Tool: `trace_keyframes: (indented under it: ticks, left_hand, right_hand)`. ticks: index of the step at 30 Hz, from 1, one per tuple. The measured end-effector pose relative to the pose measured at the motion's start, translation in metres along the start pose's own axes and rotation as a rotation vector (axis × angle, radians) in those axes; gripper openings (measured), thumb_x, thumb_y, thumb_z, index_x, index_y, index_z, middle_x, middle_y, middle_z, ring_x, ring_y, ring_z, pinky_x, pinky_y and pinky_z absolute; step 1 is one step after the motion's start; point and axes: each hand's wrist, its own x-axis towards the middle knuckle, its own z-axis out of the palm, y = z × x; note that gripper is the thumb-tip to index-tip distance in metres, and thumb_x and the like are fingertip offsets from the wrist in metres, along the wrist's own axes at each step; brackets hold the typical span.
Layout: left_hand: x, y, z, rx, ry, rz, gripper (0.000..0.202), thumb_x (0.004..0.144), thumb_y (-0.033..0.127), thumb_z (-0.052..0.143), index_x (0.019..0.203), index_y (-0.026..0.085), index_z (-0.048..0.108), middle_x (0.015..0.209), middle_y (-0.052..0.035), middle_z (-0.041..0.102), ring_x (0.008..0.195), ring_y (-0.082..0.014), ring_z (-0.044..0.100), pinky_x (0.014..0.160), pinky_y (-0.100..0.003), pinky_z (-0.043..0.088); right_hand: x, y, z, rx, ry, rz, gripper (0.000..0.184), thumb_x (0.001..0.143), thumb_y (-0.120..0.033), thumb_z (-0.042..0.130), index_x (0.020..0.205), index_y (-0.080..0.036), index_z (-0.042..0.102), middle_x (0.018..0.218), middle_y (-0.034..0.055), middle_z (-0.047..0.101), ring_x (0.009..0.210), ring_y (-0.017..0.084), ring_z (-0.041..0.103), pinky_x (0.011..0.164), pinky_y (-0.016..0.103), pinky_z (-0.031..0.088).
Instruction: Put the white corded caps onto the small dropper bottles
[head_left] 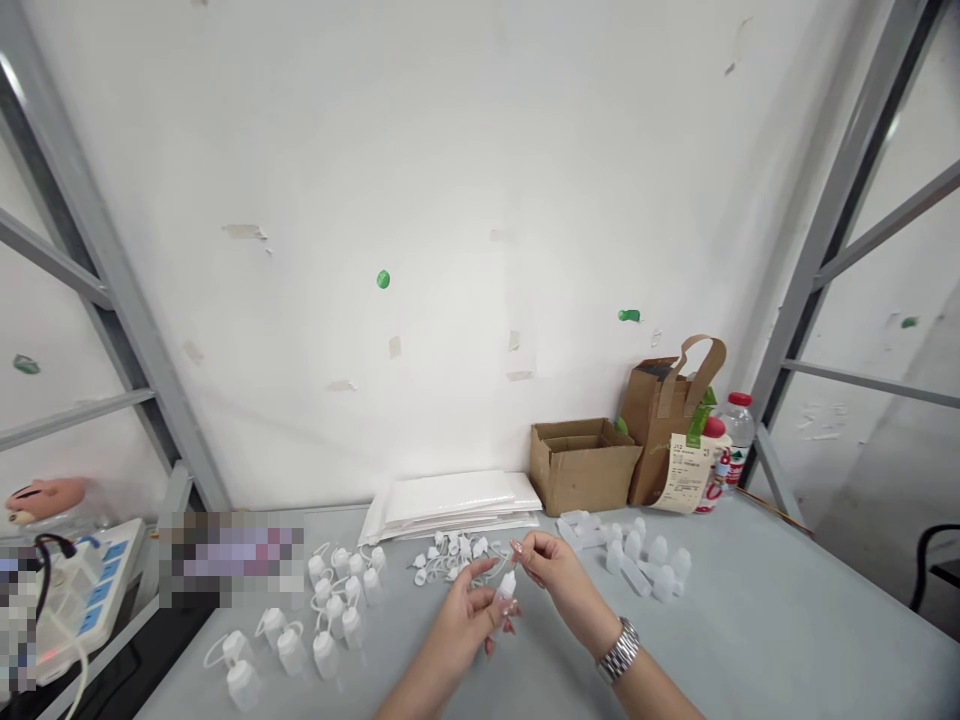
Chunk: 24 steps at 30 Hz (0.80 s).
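One bottle [507,587], left fingers [477,573] wrapped round it | right fingers [531,560] bunched, grip unclear | over ten standing bottles [325,656] | one carton [586,480]

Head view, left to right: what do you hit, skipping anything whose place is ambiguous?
Power strip → standing white-capped bottles → left hand → right hand → brown paper bag → red-capped water bottle.

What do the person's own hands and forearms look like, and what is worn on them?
Both the left hand and the right hand are ungloved, and no sleeves show on the forearms. The right wrist wears a silver-coloured metal link band; whether it is a watch or bracelet I cannot tell. Nothing shows on the left wrist.
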Motion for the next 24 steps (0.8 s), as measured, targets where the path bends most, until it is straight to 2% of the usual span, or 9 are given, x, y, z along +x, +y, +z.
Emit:
trace_keyframes:
  ticks: [6,12,16,21,24]
  left_hand:
    - [-0.011,0.013,0.003,-0.012,-0.019,-0.008,0.076,0.052,0.055,0.074,0.110,0.017,0.042,0.072,-0.0037,0.065,0.063,-0.0146,0.057,0.048,-0.022,0.033]
    - [-0.006,0.008,0.002,0.018,-0.016,0.003,0.077,0.049,0.059,0.073,0.108,0.018,0.041,0.070,-0.0029,0.064,0.060,-0.0145,0.057,0.045,-0.022,0.030]
    - [-0.004,0.005,0.002,0.039,0.009,0.022,0.078,0.049,0.061,0.071,0.105,0.017,0.039,0.068,-0.0032,0.064,0.057,-0.0135,0.055,0.043,-0.021,0.026]
    - [-0.003,0.003,0.003,0.055,-0.002,0.031,0.072,0.052,0.060,0.070,0.104,0.019,0.040,0.067,-0.0020,0.064,0.056,-0.0131,0.055,0.042,-0.021,0.026]
    - [-0.002,0.003,0.004,0.051,-0.002,0.036,0.074,0.051,0.062,0.069,0.103,0.019,0.040,0.066,-0.0013,0.063,0.054,-0.0126,0.055,0.041,-0.021,0.025]
  right_hand:
    - [-0.001,-0.005,-0.002,-0.051,0.002,-0.015,0.043,0.063,-0.059,0.064,0.053,-0.020,0.049,0.047,-0.0070,0.036,0.047,0.009,0.028,0.048,0.024,0.022]
    - [-0.002,-0.007,-0.006,-0.173,0.011,-0.081,0.036,0.067,-0.051,0.065,0.055,-0.019,0.054,0.053,-0.0046,0.043,0.053,0.012,0.037,0.053,0.026,0.031]
    - [-0.001,-0.005,-0.009,-0.248,0.011,-0.108,0.032,0.070,-0.046,0.064,0.055,-0.019,0.055,0.057,-0.0033,0.045,0.056,0.013,0.040,0.056,0.027,0.032]
    - [-0.002,-0.003,-0.010,-0.246,-0.024,-0.114,0.033,0.069,-0.045,0.067,0.055,-0.019,0.052,0.059,-0.0026,0.048,0.058,0.013,0.043,0.056,0.027,0.033]
    - [-0.001,-0.004,-0.011,-0.199,-0.047,-0.099,0.036,0.067,-0.049,0.067,0.055,-0.019,0.051,0.056,-0.0037,0.046,0.055,0.012,0.041,0.054,0.026,0.032]
